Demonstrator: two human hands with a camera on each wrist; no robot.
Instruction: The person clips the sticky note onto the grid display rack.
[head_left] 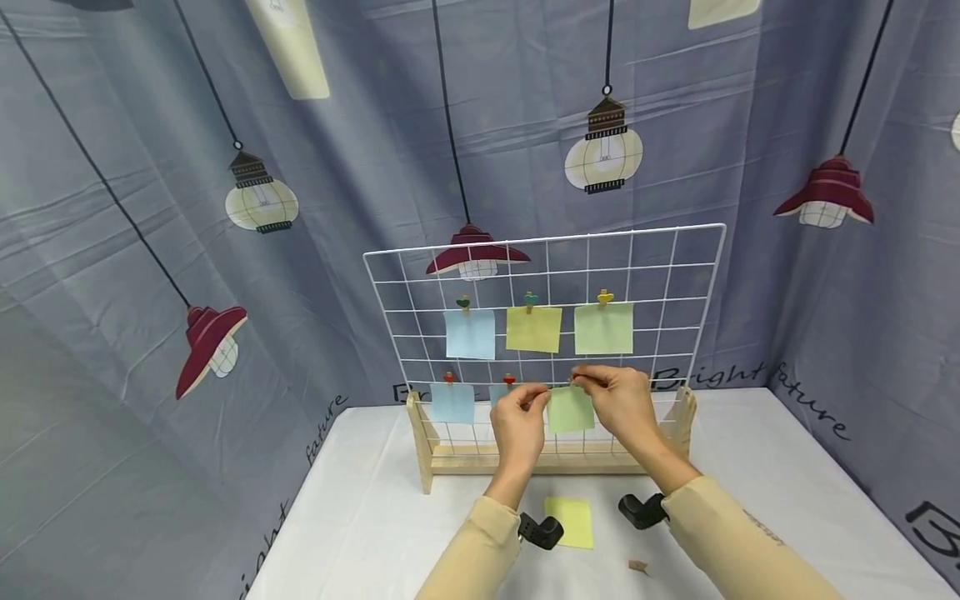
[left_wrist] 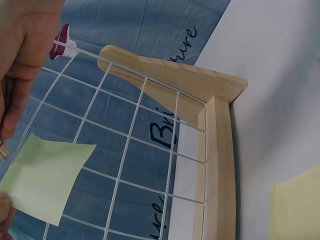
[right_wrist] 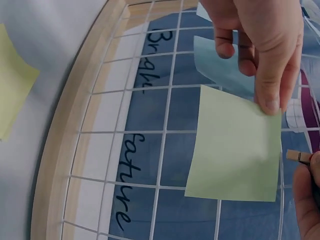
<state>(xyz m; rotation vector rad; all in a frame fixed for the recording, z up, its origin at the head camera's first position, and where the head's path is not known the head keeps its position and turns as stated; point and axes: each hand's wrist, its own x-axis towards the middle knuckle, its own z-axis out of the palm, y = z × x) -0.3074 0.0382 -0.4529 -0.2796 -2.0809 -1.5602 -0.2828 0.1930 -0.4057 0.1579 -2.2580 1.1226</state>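
My left hand (head_left: 517,425) pinches a corner of a light green sticky note (head_left: 572,412) between thumb and fingertip, in front of the lower part of a white wire grid (head_left: 630,267). In the right wrist view the note hangs flat beside the wires. At its top edge my right hand (head_left: 618,404) pinches a small wooden clothespin (right_wrist: 298,156) with a bit of red on it. The clothespin's tip is close to the note's edge, slightly apart from it in the right wrist view.
On the upper row a blue note (head_left: 470,335), a yellow note (head_left: 533,331) and another green note (head_left: 603,330) hang by clips. Lower left are two blue notes, one partly hidden. A yellow note (head_left: 576,525) and a small wooden clip (head_left: 637,566) lie on the table.
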